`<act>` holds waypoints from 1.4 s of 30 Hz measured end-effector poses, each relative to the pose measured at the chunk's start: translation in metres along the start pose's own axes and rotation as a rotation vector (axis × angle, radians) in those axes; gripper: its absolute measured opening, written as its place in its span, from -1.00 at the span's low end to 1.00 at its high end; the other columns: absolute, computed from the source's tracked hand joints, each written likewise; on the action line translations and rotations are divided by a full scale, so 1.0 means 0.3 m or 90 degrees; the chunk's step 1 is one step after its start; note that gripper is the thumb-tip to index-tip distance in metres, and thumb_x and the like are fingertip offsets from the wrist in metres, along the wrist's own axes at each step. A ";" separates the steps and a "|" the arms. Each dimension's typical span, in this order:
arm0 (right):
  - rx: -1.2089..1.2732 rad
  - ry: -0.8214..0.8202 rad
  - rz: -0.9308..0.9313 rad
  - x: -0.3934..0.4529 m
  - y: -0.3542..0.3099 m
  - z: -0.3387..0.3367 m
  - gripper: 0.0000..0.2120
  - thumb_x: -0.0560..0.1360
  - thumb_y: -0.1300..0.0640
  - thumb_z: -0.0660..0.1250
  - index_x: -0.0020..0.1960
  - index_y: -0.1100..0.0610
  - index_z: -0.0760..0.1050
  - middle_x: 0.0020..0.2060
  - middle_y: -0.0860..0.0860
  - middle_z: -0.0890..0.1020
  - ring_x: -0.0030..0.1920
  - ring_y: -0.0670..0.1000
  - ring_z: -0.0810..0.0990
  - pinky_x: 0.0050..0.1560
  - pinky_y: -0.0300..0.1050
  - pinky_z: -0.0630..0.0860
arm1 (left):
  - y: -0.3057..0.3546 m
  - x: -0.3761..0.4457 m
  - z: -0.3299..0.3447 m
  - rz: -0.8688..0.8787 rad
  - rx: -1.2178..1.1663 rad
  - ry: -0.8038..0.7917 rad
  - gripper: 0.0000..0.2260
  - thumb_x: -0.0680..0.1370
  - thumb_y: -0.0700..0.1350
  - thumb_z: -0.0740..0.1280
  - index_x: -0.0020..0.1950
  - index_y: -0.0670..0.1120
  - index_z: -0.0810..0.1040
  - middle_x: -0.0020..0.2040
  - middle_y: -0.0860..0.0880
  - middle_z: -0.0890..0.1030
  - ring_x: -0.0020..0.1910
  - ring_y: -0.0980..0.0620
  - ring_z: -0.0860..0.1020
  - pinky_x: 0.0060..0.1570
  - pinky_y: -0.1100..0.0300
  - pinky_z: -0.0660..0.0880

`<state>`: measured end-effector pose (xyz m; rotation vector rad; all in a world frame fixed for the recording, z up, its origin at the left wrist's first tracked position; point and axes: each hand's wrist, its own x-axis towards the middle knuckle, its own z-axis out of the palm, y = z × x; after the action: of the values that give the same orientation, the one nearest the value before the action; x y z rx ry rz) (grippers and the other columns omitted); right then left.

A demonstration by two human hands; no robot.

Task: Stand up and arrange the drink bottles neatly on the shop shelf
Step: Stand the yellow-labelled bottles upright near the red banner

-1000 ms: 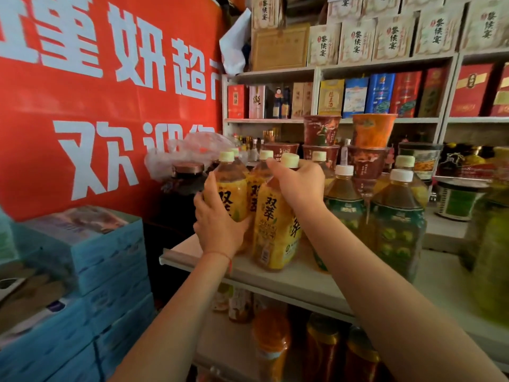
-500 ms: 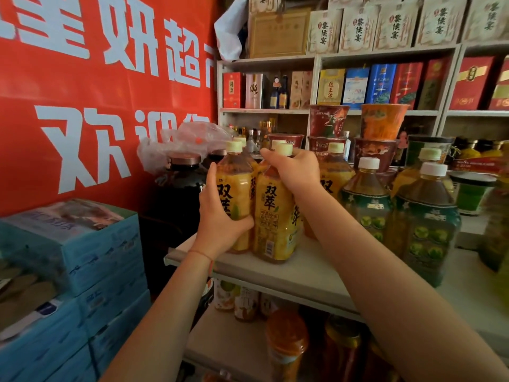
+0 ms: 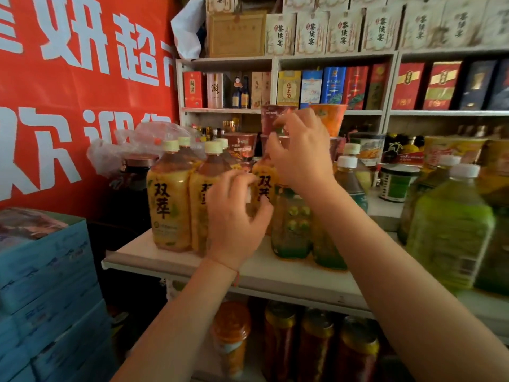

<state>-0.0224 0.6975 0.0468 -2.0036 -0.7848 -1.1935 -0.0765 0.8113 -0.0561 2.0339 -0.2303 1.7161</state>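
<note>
Where bottles (image 3: 169,199) stand upright, hands (image 3: 237,216) hover loosely.

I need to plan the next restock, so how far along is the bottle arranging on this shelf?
Done: two yellow tea bottles stand upright at the shelf's front left. In hand: the left hand and right hand reach, fingers spread, toward a third yellow bottle, gripping nothing. Left: the green tea bottles on the right look unevenly placed.

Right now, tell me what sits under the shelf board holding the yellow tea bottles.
Under the shelf board, a lower tier holds orange-capped bottles in a row. The person's forearms hide part of it.
</note>
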 end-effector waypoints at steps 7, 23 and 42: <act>-0.116 -0.157 0.222 -0.089 0.247 -0.156 -0.69 0.58 0.03 0.27 0.29 0.05 0.34 0.08 0.06 0.58 -0.02 0.11 0.61 0.01 0.14 0.62 | 0.143 -0.022 0.206 -0.397 -0.213 -0.270 -0.08 0.36 0.27 0.48 0.59 0.07 0.12 0.49 0.05 0.36 0.47 0.05 0.35 0.46 -0.07 0.39; 0.368 -0.116 0.414 -0.178 0.297 -0.152 -0.70 0.56 -0.09 0.37 0.25 -0.02 0.55 -0.02 -0.11 0.66 0.00 -0.11 0.63 -0.02 -0.13 0.61 | 0.122 -0.028 0.169 -0.450 -0.285 -0.164 -0.32 0.49 -0.16 0.49 0.53 0.15 0.30 0.38 0.10 0.46 0.22 0.22 0.52 0.17 0.19 0.53; 0.218 -0.129 0.543 -0.090 0.506 -0.102 -0.09 0.36 -0.05 0.62 0.53 0.04 0.18 0.39 0.12 0.43 0.34 0.18 0.47 0.32 0.24 0.49 | 0.239 -0.055 0.233 -0.244 0.092 -0.298 0.03 0.24 0.34 0.48 0.61 0.18 0.07 0.66 0.03 -0.15 0.62 -0.23 -0.20 0.51 -0.39 0.02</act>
<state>0.0679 0.5786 -0.0027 -1.8613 -0.1415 -0.3414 -0.0477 0.7141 -0.0626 2.3778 0.1366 1.0424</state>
